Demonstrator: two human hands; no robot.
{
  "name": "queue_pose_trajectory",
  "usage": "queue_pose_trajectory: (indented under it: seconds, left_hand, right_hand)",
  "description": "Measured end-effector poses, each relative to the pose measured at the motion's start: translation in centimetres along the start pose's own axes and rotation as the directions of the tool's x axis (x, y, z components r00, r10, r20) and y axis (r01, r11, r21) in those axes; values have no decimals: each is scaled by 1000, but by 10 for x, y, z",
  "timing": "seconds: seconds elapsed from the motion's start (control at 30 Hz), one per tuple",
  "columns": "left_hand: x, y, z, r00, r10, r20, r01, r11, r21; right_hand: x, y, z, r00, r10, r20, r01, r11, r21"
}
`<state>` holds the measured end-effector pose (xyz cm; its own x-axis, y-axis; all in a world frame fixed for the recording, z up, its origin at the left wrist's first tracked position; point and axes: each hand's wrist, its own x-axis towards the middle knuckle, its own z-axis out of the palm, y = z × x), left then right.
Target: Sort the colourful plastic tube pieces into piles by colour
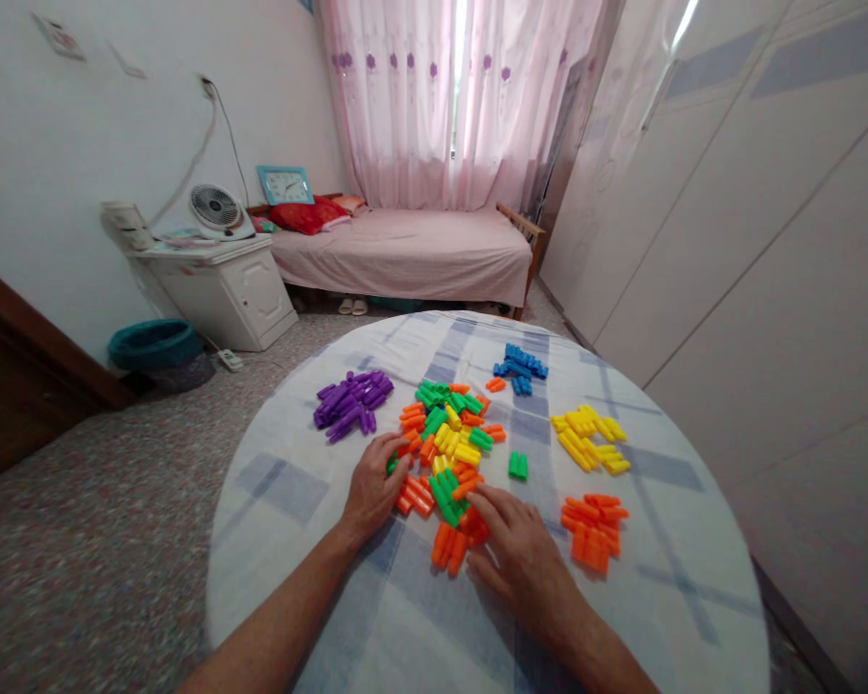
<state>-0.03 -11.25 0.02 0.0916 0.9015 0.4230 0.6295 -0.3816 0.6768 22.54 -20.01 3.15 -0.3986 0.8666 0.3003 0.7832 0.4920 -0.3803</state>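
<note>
A mixed heap of orange, yellow and green plastic blocks (448, 443) lies in the middle of a round table (376, 617) with a pale checked cloth. My left hand (371, 487) rests at the heap's left edge, its fingers curled over a green block and some orange ones. My right hand (522, 554) lies at the heap's near right edge, fingers curled over orange blocks (449, 547). Sorted piles lie around: purple (351, 400), blue (521, 366), yellow (589, 439) and orange (593, 525). A single green piece (518, 466) sits apart.
Beyond the table stand a bed with a pink cover (405, 253), a white cabinet (221, 289) bearing a fan and a clock, and a teal basket (155, 345) on the floor. White wardrobe doors (752, 212) run along the right.
</note>
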Motion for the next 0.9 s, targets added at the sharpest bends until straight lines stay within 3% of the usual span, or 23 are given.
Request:
queue_pose_trajectory:
  seconds: [0.1, 0.17, 0.27, 0.33, 0.4, 0.47, 0.53, 0.6, 0.67, 0.77, 0.9]
  left_hand:
    - [1, -2, 1, 1000, 13, 14, -13, 1000, -5]
    - [1, -3, 1, 1000, 18, 13, -18, 1000, 0]
    - [1, -4, 2, 1000, 28, 4, -28, 1000, 4]
    - [1, -5, 2, 999, 37, 0, -37, 999, 4]
    - [1, -6, 2, 999, 39, 0, -39, 999, 6]
    - [1, -6, 2, 999, 38, 0, -38, 999, 7]
    - [1, -6, 2, 999, 39, -5, -39, 999, 2]
    - [1, -6, 2, 999, 41, -12, -41, 999, -5]
    - [1, -5, 2, 999, 39, -12, -39, 999, -10]
    - [1, -5, 3, 999, 31, -6, -31, 999, -16]
    - [1, -3, 3, 1000, 13, -1, -13, 1000, -12]
  right_hand:
    - [-4, 0, 13, 999, 19, -28, -21, 998, -63]
    - [-4, 3, 11, 998, 35, -42, -39, 996, -85]
    - [-8, 17, -6, 987, 90, -134, -108, 985, -137]
    - [-13, 34, -22, 955, 167, -243, -213, 962, -174]
    - [-23, 54, -37, 883, 302, -359, -383, 906, -179]
    - [-36, 73, -47, 760, 470, -450, -572, 812, -117]
    - [-51, 88, -48, 619, 629, -470, -711, 703, 4]
    - [-63, 97, -43, 538, 723, -433, -765, 635, 109]
    - [-71, 101, -33, 548, 740, -390, -758, 636, 143]
    - [-73, 103, -23, 619, 696, -364, -712, 693, 115]
    - [-62, 92, -24, 624, 626, -468, -701, 713, 19]
